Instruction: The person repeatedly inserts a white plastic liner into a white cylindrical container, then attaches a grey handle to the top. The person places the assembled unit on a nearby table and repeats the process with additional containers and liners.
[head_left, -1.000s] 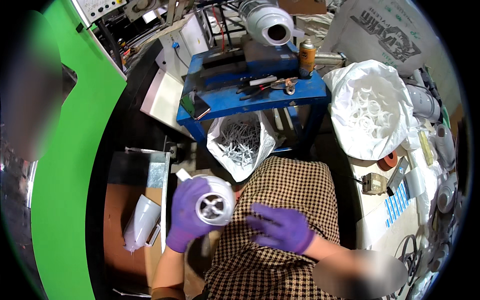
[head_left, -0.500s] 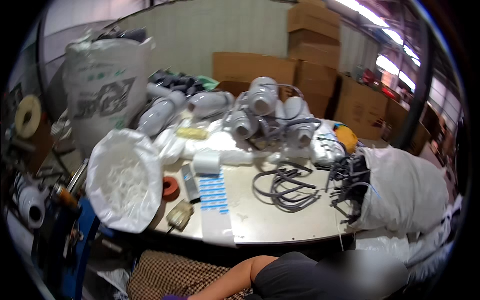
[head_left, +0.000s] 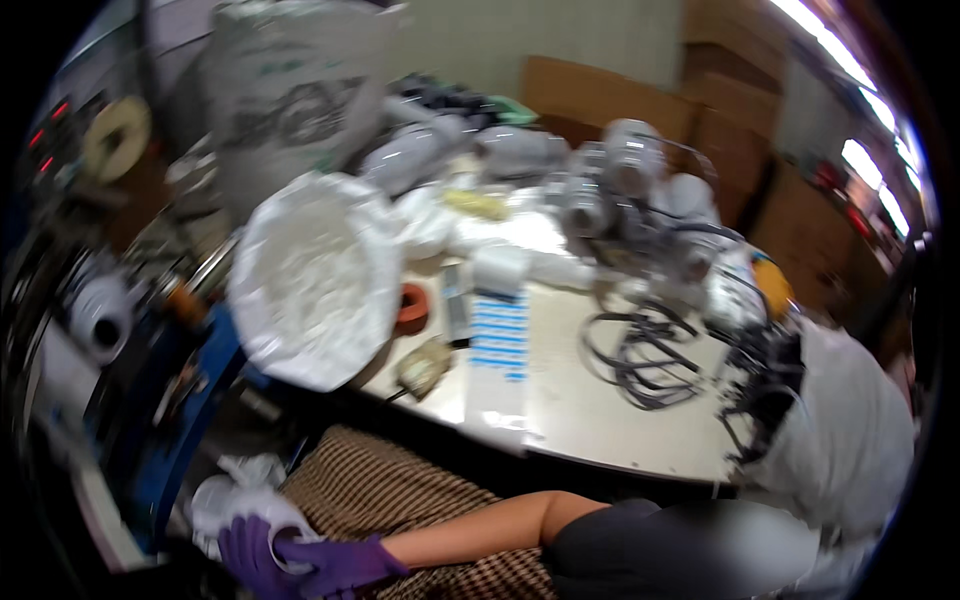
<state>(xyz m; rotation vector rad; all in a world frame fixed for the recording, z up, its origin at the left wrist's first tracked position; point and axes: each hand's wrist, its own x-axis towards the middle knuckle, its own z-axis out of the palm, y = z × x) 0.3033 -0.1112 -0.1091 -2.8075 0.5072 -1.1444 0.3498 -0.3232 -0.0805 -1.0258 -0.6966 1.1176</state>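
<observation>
One white, glossy, cylindrical plastic housing [head_left: 245,508] at lower left, held low beside brown-and-black checked cloth [head_left: 370,465]. Left hand [head_left: 250,556], purple-gloved: fingers curled round housing's side, grasping. Right hand [head_left: 347,567], purple-gloved: fingers at open rim; blur hides whether pinching or only touching. Advised: left grip firm below rim, housing steady, right fingertips clear of edge, eyes on opening. Farther right: cream tabletop [head_left: 610,438], well apart from work.
</observation>
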